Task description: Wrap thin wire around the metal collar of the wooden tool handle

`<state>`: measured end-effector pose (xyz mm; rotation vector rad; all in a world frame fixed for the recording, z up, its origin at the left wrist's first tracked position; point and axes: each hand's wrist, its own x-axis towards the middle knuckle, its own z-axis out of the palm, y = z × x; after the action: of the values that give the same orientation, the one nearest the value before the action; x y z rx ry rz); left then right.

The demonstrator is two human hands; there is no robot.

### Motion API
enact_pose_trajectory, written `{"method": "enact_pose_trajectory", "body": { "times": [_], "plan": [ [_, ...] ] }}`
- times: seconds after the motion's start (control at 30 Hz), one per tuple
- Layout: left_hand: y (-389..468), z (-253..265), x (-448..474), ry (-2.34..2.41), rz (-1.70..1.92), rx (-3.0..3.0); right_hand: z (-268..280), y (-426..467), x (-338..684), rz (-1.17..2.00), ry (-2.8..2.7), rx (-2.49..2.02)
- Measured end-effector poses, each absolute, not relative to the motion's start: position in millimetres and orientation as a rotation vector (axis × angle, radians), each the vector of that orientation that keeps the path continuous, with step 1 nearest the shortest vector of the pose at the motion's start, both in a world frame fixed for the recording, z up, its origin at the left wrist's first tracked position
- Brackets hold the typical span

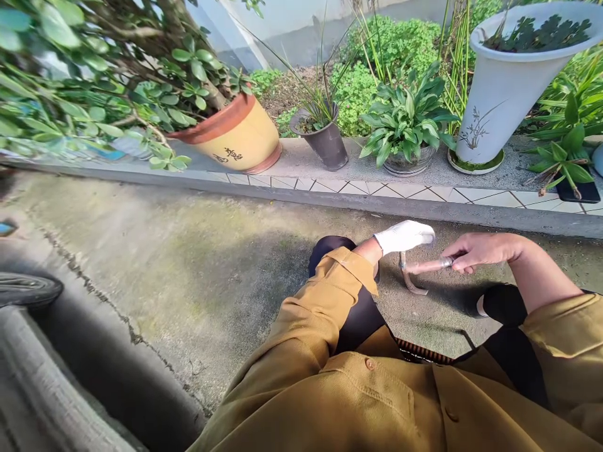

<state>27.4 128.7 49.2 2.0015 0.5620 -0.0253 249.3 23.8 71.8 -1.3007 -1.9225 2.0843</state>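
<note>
My right hand [480,250], bare, is wrapped round the end of the handle of a claw hammer [428,267]. The hammer lies roughly level above the concrete, its curved claw pointing down and the other end of its head reaching up to the glove. My left hand [406,237], in a white glove, is just above the hammer head with its fingers curled closed. Whatever those fingers hold is hidden, and I cannot tell whether they touch the head.
Along the tiled ledge [330,187] ahead stand a yellow pot [240,135], a small dark pot [328,145], a leafy plant [407,119] and a tall white planter [494,94]. A dark phone-like slab [578,188] lies at right. A tyre [28,289] is at the left edge.
</note>
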Motion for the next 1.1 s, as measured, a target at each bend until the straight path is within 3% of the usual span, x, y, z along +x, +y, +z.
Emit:
{"method": "enact_pose_trajectory", "body": {
  "times": [0.17, 0.3, 0.53, 0.63, 0.8, 0.87, 0.97, 1.1],
  "plan": [
    [133, 46, 26, 0.583, -0.015, 1.985, 91, 23, 273, 1.443, -1.257, -1.474],
    [123, 48, 29, 0.528, -0.115, 1.975, 74, 32, 282, 1.153, -0.860, -1.554],
    [119, 64, 21, 0.385, -0.170, 1.804, 44, 47, 288, 0.672, -1.563, -2.495],
    [127, 66, 17, 0.463, -0.066, 1.751, 44, 45, 277, 0.791, -1.907, -2.502],
    [144, 57, 13, 0.558, 0.240, 1.774, 64, 30, 249, 1.731, -2.226, -1.766],
    [149, 51, 12, 0.595, 0.310, 1.822, 78, 23, 245, 1.905, -2.105, -1.489],
    [150, 43, 11, 0.680, 0.319, 1.917, 95, 17, 250, 1.782, -1.781, -1.361],
    [137, 43, 18, 0.565, 0.014, 1.975, 92, 22, 261, 1.292, -1.358, -1.555]
  ]
}}
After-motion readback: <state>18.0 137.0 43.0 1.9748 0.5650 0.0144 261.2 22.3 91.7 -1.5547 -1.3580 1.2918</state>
